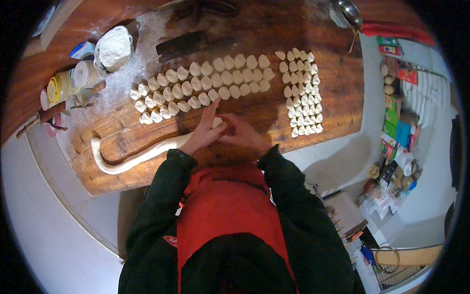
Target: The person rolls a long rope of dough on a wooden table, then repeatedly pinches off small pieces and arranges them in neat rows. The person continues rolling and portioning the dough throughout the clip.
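A long rope of pale dough [147, 156] lies along the near side of the wooden table, its far-left end curled upward. My left hand [205, 133] is closed around the rope's right end, where a bit of dough shows between thumb and fingers. Close against it, my right hand [244, 133] is blurred, its fingertips at that same end; whether it holds dough cannot be told. Just beyond my hands, three long rows of small dough pieces [196, 83] run across the table. A tighter block of smaller dough pieces [303, 93] stands to the right.
A bowl of white flour [114, 49] stands at the back left, beside a yellow-lidded jar [55, 90] and other containers. Loose flour dusts the wooden table [341, 92]. A dark flat blade-like object [180, 45] lies behind the rows. A metal bowl [347, 13] sits at the back right.
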Motion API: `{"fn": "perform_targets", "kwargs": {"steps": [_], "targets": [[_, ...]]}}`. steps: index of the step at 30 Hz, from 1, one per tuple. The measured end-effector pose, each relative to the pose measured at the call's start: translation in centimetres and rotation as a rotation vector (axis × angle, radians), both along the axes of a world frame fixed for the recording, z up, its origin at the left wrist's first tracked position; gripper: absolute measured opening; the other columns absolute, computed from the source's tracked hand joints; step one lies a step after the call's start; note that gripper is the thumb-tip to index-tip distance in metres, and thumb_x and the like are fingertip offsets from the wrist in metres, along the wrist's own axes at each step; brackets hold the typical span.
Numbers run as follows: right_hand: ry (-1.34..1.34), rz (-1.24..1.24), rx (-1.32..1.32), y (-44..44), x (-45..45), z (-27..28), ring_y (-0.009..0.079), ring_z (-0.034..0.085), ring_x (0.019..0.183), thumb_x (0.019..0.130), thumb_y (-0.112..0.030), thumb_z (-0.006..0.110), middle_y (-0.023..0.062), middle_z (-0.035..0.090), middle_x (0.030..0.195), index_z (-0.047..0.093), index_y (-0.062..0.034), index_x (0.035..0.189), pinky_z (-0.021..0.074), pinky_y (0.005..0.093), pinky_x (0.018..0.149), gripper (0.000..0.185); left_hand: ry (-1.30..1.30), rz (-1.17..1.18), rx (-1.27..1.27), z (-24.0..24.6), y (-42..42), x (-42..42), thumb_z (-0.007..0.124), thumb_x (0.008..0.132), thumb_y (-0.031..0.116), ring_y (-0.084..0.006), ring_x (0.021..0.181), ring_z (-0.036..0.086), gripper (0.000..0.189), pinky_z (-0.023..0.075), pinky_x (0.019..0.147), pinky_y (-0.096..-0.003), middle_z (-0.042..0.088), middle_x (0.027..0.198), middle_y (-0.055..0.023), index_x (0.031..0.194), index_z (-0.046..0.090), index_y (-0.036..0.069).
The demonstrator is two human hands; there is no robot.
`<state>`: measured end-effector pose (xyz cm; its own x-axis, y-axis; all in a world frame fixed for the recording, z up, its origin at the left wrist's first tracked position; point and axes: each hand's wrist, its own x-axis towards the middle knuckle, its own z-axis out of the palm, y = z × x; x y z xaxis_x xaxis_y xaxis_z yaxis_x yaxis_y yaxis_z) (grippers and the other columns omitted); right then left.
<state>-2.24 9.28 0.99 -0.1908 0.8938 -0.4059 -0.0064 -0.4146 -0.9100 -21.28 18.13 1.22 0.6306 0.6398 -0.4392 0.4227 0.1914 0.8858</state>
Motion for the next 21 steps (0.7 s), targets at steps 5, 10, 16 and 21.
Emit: {"fn": "perform_targets", "kwargs": {"steps": [5,10,16,21], "targets": [[-0.158,-0.177,-0.113,-0.2,-2.8,0.7,0.0235,0.068,0.096,0.092,-0.026,0.076,0.0159,0.071,0.104,0.06,-0.0005,0.126,0.054,0.0384,0.085,0.046,0.041,-0.228,-0.486,-1.9,-0.1,-0.7,0.068,0.09,0.031,-0.0379,0.132,0.054,0.078,0.0402,0.114,-0.0403,0.057,0.141,-0.0219,0.155,0.035,0.003],[-0.325,-0.318,-0.2,-0.4,-3.5,-0.9,0.0276,0.068,0.087,0.09,-0.036,0.077,0.0165,0.071,0.095,0.062,-0.0011,0.118,0.0538,0.0402,0.078,0.047,0.236,-0.325,0.08,-5.5,-1.7,-0.6,0.068,0.084,0.033,-0.0439,0.1,0.069,0.047,0.0562,0.087,-0.0489,0.072,0.102,-0.0254,0.118,0.066,0.001],[-0.897,-0.443,-0.302,0.3,0.3,-3.7,0.0399,0.07,0.094,0.089,-0.045,0.075,0.0235,0.073,0.1,0.065,0.0003,0.111,0.0543,0.0488,0.08,0.051,0.444,-0.509,0.354,1.3,-3.2,4.7,0.069,0.083,0.036,-0.0414,0.08,0.072,0.025,0.0569,0.072,-0.0532,0.074,0.083,-0.0187,0.091,0.074,0.013],[-1.098,-0.68,-0.155,-0.3,11.3,-9.6,0.0416,0.071,0.096,0.088,-0.039,0.076,0.0209,0.075,0.103,0.057,0.0019,0.135,0.0552,0.0502,0.085,0.066,0.176,-0.361,0.304,7.1,-5.1,4.1,0.069,0.085,0.037,-0.0434,0.075,0.069,0.023,0.0557,0.069,-0.0535,0.07,0.076,-0.0178,0.082,0.068,0.014]]}}
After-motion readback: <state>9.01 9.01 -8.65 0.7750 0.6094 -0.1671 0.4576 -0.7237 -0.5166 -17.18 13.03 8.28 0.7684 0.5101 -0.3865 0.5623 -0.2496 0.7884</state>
